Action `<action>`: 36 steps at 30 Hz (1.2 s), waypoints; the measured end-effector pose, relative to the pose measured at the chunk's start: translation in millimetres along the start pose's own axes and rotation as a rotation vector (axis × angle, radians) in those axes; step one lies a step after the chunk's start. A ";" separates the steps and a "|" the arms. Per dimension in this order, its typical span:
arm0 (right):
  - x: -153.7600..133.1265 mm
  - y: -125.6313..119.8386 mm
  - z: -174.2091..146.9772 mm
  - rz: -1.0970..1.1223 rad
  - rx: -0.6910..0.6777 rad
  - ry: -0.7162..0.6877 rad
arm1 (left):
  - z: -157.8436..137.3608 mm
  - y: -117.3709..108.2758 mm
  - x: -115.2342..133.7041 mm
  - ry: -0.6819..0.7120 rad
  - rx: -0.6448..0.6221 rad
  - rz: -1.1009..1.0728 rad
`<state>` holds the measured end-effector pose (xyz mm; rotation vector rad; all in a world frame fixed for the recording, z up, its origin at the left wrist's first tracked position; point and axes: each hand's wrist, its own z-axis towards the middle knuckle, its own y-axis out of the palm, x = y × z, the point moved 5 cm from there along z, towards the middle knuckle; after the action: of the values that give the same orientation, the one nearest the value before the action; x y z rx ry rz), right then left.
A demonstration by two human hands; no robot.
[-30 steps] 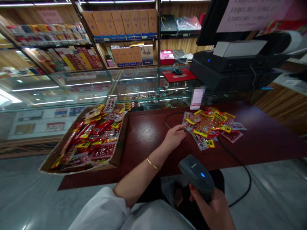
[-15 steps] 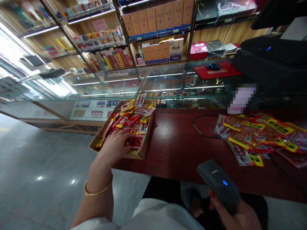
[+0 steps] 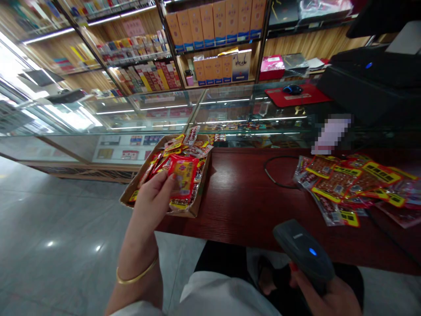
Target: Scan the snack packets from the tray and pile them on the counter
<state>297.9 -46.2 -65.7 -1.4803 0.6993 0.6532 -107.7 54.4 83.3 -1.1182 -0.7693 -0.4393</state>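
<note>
A glossy dark-red wooden tabletop (image 3: 243, 188) carries an open, shallow brown cardboard carton (image 3: 190, 213), loaded with small red, yellow and clear plastic packets. Behind the carton stands a long glass display case (image 3: 158, 115), and beyond that rise wood-backed shelves lined with tan-and-blue upright boxes (image 3: 215, 26). Left of the carton spreads a grey polished floor (image 3: 82, 250). Behind it and to the right, a black computer mouse (image 3: 292, 89) sits on a flat red mat (image 3: 278, 99).

The tabletop's near edge shows just below the carton's near corner and runs off to the right. Room for moving lies right of the carton, a wide stretch of wood grain reaching to a loose pile of flat red-and-yellow packets (image 3: 345, 184); a thin black cable (image 3: 268, 169) loops beside that pile.

The left hand (image 3: 153, 197) grasps a flat red plastic packet with a yellow label (image 3: 184, 175) between thumb and fingers, over the carton's contents. Right of the carton and nearer the person, the right hand (image 3: 329, 292) has its fingers wrapped round a dark-grey plastic handheld scanner (image 3: 301, 245) lit blue.
</note>
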 end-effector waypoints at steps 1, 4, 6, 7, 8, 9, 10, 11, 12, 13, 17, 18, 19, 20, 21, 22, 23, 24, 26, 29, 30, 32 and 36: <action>-2.3 0.1 -0.5 0.016 0.005 0.006 | -1.9 18.5 8.5 -0.003 -0.071 -0.130; -16.6 0.8 -3.0 0.059 0.014 0.017 | -4.5 97.9 26.9 -0.005 -0.361 -0.430; -27.3 -0.1 -5.3 0.089 0.042 0.055 | -3.9 154.0 28.9 -0.045 -0.514 -0.579; -31.9 -1.1 -6.5 0.106 0.065 0.079 | -3.2 178.8 27.3 -0.076 -0.568 -0.642; -35.6 -1.9 -7.6 0.125 0.084 0.101 | -2.4 200.2 24.3 -0.115 -0.607 -0.703; -38.4 -2.4 -8.5 0.142 0.094 0.119 | -1.9 217.5 20.6 -0.154 -0.634 -0.757; -40.4 -2.3 -9.1 0.158 0.092 0.129 | -1.9 230.6 16.6 -0.187 -0.651 -0.799; -41.6 -2.0 -9.5 0.171 0.088 0.133 | -2.6 239.8 12.4 -0.217 -0.661 -0.837; -41.9 -1.6 -9.5 0.179 0.086 0.136 | -4.2 245.6 8.3 -0.248 -0.671 -0.878; -41.5 -1.0 -9.4 0.182 0.086 0.139 | -6.5 248.8 4.5 -0.278 -0.679 -0.918; -38.0 4.3 -6.9 0.181 0.101 0.143 | -15.1 249.1 -5.5 -0.372 -0.676 -1.054; -37.4 6.2 -6.1 0.185 0.098 0.143 | -15.9 248.8 -6.5 -0.377 -0.668 -1.068; -36.9 8.1 -5.3 0.190 0.091 0.142 | -16.2 249.0 -6.9 -0.377 -0.662 -1.078; -36.3 9.6 -4.6 0.194 0.084 0.142 | -16.1 249.6 -6.8 -0.373 -0.659 -1.087; -35.5 10.4 -3.9 0.194 0.078 0.142 | -15.8 250.5 -6.5 -0.366 -0.657 -1.095; -34.5 10.5 -3.3 0.189 0.075 0.139 | -15.4 251.6 -6.0 -0.358 -0.655 -1.103; -33.4 10.1 -2.7 0.180 0.073 0.133 | -15.0 252.6 -5.7 -0.351 -0.652 -1.108; -32.0 9.2 -2.0 0.170 0.073 0.125 | -14.7 253.4 -5.7 -0.344 -0.647 -1.104; -29.0 7.3 -0.7 0.147 0.063 0.114 | -14.2 254.1 -6.5 -0.333 -0.633 -1.067; -25.3 5.2 0.9 0.127 0.047 0.114 | -13.6 253.1 -7.9 -0.322 -0.615 -0.991; -24.8 4.7 1.1 0.125 0.045 0.117 | -13.5 252.6 -8.0 -0.321 -0.613 -0.980; -25.4 4.1 1.2 0.129 0.043 0.116 | -13.6 252.0 -7.7 -0.329 -0.615 -0.979; -27.8 3.9 0.2 0.129 0.030 0.131 | -13.3 251.1 -7.4 -0.343 -0.608 -1.005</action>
<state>276.9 -45.1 -47.1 -1.4682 0.9086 0.6445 59.1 140.4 -84.2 -1.3178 -1.5633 -1.4175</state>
